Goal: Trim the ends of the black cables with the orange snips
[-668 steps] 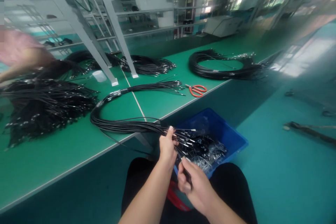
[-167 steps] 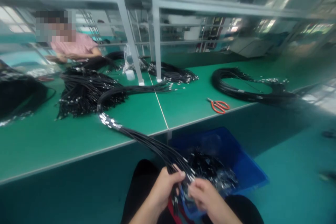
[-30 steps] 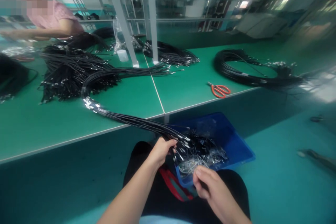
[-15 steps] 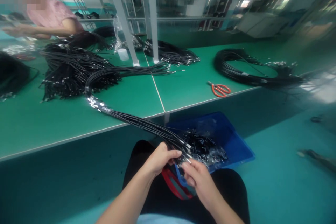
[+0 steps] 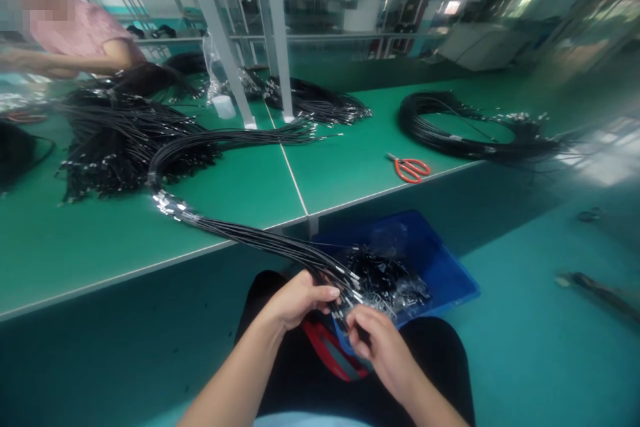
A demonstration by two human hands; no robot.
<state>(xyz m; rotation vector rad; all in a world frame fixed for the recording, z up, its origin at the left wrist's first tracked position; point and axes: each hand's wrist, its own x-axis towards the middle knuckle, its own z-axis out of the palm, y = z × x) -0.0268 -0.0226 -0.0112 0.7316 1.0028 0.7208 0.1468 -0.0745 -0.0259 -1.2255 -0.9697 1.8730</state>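
Note:
A bundle of black cables (image 5: 265, 238) runs from the bench over its front edge down to my lap. Near its metal-tipped ends, my left hand (image 5: 305, 299) is closed around the bundle, thumb on top. Close by on the right, my right hand (image 5: 373, 337) has its fingers curled in a pinch near the cable tips; what lies between them, if anything, is too small to make out. Below the hands is a blue bin (image 5: 450, 280) with small black parts and clear plastic in it. A red and grey item (image 5: 333, 353) lies under my hands.
On the green bench (image 5: 345, 173) lie red-handled scissors (image 5: 411, 169), a coiled cable bundle (image 5: 440, 137) at right and a large cable heap (image 5: 130, 133) at left. Two metal posts (image 5: 277, 33) rise from the bench. A person in pink (image 5: 85, 33) works at the far left.
The view has shifted slightly, so the bench things appear further left. My right hand has drawn a little away from the cable tips; my left hand keeps its hold on the bundle.

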